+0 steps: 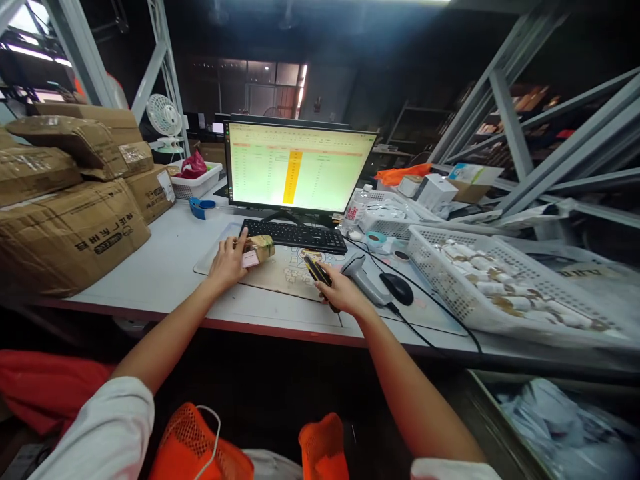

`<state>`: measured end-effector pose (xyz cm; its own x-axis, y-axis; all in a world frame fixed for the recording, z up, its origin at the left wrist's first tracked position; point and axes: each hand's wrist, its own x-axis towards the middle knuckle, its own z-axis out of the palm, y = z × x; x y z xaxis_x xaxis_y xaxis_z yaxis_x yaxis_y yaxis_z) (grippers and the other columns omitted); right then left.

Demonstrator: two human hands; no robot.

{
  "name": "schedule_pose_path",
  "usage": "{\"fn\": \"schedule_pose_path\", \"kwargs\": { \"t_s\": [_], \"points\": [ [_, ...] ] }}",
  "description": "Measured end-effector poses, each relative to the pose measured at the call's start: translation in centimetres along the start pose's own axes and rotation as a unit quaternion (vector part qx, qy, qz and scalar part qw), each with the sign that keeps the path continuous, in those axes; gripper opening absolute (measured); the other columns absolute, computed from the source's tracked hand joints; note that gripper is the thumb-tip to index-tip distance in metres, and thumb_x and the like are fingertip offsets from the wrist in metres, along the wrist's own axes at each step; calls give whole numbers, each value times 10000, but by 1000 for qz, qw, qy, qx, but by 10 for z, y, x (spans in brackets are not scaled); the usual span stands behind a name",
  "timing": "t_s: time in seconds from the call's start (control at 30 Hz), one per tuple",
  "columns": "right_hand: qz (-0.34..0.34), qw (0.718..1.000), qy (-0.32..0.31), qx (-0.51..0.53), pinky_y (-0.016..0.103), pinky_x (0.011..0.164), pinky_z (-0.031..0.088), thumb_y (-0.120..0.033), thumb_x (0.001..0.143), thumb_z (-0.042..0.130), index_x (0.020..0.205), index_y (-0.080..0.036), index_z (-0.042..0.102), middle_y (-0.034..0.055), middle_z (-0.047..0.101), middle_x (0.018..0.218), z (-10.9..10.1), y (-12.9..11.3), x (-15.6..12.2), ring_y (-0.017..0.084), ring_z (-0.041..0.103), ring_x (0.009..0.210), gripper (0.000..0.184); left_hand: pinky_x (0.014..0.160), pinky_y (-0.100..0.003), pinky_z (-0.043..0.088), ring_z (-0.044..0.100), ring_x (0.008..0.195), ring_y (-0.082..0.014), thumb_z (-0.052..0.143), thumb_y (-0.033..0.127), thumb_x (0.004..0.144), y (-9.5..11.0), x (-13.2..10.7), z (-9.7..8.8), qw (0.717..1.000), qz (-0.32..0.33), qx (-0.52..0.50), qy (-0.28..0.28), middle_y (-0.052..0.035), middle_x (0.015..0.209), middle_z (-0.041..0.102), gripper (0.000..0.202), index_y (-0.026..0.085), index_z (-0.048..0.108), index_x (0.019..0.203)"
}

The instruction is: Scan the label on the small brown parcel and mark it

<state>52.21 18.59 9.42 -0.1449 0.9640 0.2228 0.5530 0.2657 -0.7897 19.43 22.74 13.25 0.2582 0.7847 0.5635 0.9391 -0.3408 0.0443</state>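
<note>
My left hand (228,263) is closed on a small brown package (261,248) with a pinkish-white label, just in front of the black keyboard (295,235). In my right hand (341,288) is a black and yellow utility knife (316,270), its front end pointing up and left over the desk mat (280,277). A grey barcode scanner (367,280) lies right of that hand, beside a black mouse (397,288). Behind the keyboard stands a lit monitor (270,167) showing a spreadsheet with an orange column.
Cardboard boxes (65,233) are stacked on the left, near a blue tape dispenser (200,208) and a white basket (200,181). At right, a white plastic basket (425,250) holds many small white rolls. Cables (425,283) cross the desk's right side.
</note>
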Motion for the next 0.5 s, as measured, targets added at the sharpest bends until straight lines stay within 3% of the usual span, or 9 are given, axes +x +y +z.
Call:
{"fn": "schedule_pose_path", "kwargs": {
  "t_s": [0.1,0.17,0.23,0.3,0.37,0.5],
  "points": [
    [9,1000,-15,18,283,539,600,-220,940,587,1572,-221,460,140,705,1306,-3,-21,-12,140,699,564,645,1043,-498,446,452,1219,-404,777,273,772,30,2,-15,998,48,41,4,-218,1378,501,952,113,333,1600],
    [-22,1000,13,-16,330,657,641,-228,933,603,1566,-242,482,124,700,1330,-7,-36,-16,160,727,624,645,1027,-506,439,449,1214,-418,764,284,783,47,3,-19,996,63,60,-4,-234,1343,525,880,77,390,1552],
    [-63,995,35,-69,408,869,635,-209,929,602,1575,-233,480,123,674,1387,-8,-47,-16,229,770,838,658,997,-504,441,457,1204,-422,743,269,794,61,2,-19,995,66,78,-18,-243,1289,546,805,59,433,1507],
    [-99,987,39,-120,449,1047,555,-180,930,584,1581,-220,474,116,635,1449,-6,-54,-14,291,726,1115,662,988,-494,438,454,1226,-423,722,255,807,70,-1,-17,993,63,94,-19,-242,1257,549,733,59,465,1465],
    [-119,980,25,-155,443,1119,492,-165,938,560,1583,-220,470,104,627,1463,-2,-58,-11,303,649,1269,654,984,-482,436,464,1227,-412,712,243,808,75,-5,-15,993,60,104,-17,-233,1245,544,690,69,483,1435],
    [-109,972,5,-209,414,1076,502,-185,965,515,1607,-227,430,113,683,1384,9,-67,-5,298,658,1243,649,956,-476,438,515,1123,-380,688,218,811,78,-10,-14,993,55,102,-32,-222,1225,532,669,70,472,1427]
  ]
}}
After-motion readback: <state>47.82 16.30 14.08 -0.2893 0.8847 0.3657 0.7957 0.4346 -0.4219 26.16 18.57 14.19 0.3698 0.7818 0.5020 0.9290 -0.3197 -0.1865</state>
